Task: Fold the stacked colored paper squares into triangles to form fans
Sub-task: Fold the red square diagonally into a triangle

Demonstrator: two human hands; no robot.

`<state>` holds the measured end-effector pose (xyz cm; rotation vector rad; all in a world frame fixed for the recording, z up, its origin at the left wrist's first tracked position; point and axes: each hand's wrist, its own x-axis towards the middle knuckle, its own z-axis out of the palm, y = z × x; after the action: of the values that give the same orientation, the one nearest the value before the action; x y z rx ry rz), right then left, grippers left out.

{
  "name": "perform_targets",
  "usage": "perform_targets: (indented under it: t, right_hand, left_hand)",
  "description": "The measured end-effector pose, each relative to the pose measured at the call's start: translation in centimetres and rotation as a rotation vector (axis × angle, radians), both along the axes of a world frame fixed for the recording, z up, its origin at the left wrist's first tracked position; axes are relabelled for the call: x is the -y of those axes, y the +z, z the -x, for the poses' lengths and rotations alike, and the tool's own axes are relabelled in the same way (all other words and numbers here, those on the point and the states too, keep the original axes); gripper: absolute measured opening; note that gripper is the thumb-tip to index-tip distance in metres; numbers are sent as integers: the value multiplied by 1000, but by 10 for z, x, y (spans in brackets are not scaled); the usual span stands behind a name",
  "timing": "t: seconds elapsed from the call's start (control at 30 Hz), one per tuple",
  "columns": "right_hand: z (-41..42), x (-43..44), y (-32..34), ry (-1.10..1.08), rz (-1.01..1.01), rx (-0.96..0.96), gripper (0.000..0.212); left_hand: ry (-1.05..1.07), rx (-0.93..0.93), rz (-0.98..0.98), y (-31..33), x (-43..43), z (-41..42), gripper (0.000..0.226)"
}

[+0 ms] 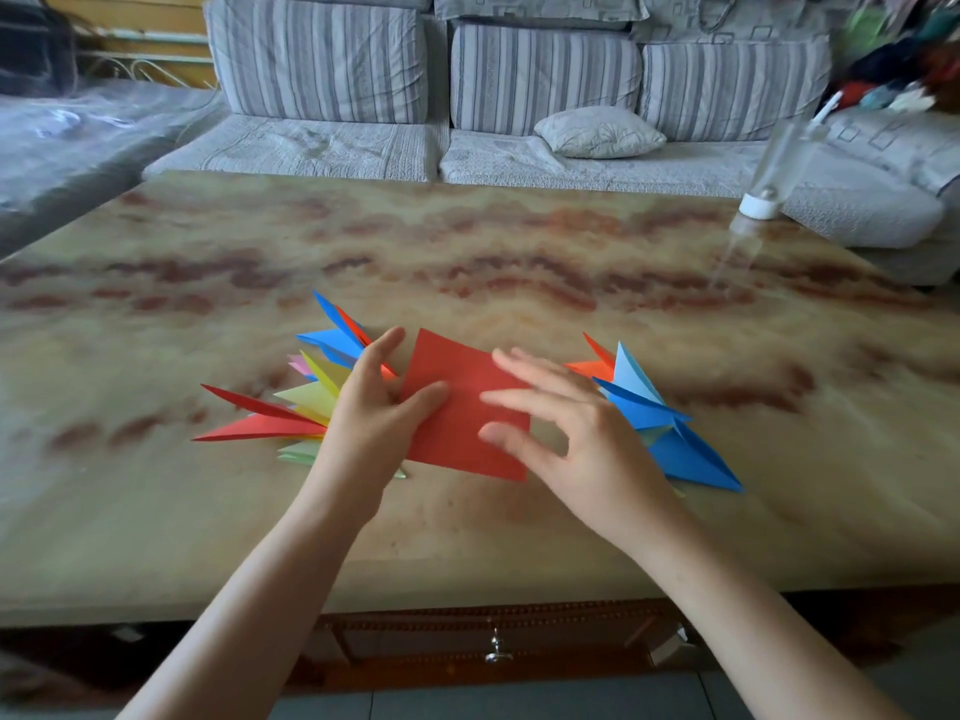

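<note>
Obs.: one red square (457,407) lies flat on the surface (467,262), between the two hands and between two fans. It is slightly turned, with its far-left corner pointing away from the person. Being square, it has no long axis. Judged from the task, the line that matters is the diagonal from one corner to the opposite one.

Left hand (363,413): on the left edge of the square. The thumb lies flat on the sheet and the index is straight beside the far-left corner. No curl round the paper is visible, and the other fingers are hidden under the palm. It reads as pinning the sheet.

Right hand (566,433): over the right half of the square, fingers apart and relaxed, holding nothing. It is motion-blurred, so I cannot tell whether the tips touch the paper. Its thumb is close to the near-right corner.

Judgement: the right hand is nearer the free right-side corners and the left hand anchors the opposite edge. The fold would likely run from the right side toward the left thumb. The thumb sits where a corner may need to land, so it may have to shift.

Square: plain red, matte, uncreased as far as can be seen, thin. I cannot tell whether it is a single sheet.

Left fan (306,397): folded triangles in red, yellow, green, pink and blue, splayed outward, partly under the left hand. Right fan (670,433): mostly blue with some orange, just beyond the right hand.
</note>
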<state>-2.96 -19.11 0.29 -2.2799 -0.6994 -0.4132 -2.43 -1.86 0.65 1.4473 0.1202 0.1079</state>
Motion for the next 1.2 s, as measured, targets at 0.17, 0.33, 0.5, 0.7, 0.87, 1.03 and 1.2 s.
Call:
perform_targets:
  t: [0.17,0.33,0.5,0.7,0.87,1.03,1.2]
  right_hand:
    - [-1,4,7,-78,-322,-234,41]
    - [-2,3,8,-87,-551,-331,45]
    - [-1,6,11,-133,-600,-268,36]
    - [1,15,19,30,-330,-234,72]
    - [4,21,23,169,-134,-272,42]
    - [1,19,21,122,-202,-262,14]
    - [0,13,21,10,-515,-326,9]
  left_hand:
    - [-104,64,11,5,-3,3,34]
    - [-131,52,64,8,-3,4,23]
    - [-146,57,-6,5,0,5,35]
    - [-169,58,7,7,-6,4,26]
    - [-260,40,-36,7,-9,4,22]
    - [-300,46,-91,8,-4,8,15]
    - [-414,-8,-12,16,7,17,43]
